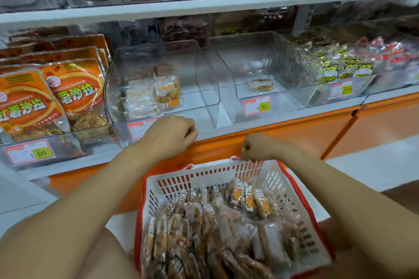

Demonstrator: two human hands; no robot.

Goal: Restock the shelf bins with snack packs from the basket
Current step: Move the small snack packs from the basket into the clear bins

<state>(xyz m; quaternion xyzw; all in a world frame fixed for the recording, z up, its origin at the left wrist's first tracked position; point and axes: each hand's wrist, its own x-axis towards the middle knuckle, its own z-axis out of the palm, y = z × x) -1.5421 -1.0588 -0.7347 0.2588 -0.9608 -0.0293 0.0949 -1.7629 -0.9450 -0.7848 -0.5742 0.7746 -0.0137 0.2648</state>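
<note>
Left hand (169, 136) curled in fist, nothing visible inside, wrist bent down, hovering at front lip of near-empty clear bin (140, 56); likely poised for loading. Right hand (256, 147) curled, pinching far rim of basket (172, 179), apparently to steady it. Forearms stretched forward. Snack packs (215, 222) heaped in basket, below shelf (283, 118).

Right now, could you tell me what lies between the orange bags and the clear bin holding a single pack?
In the head view, another clear bin stands between the orange bags and the single-pack bin, holding a few snack packs.
</note>
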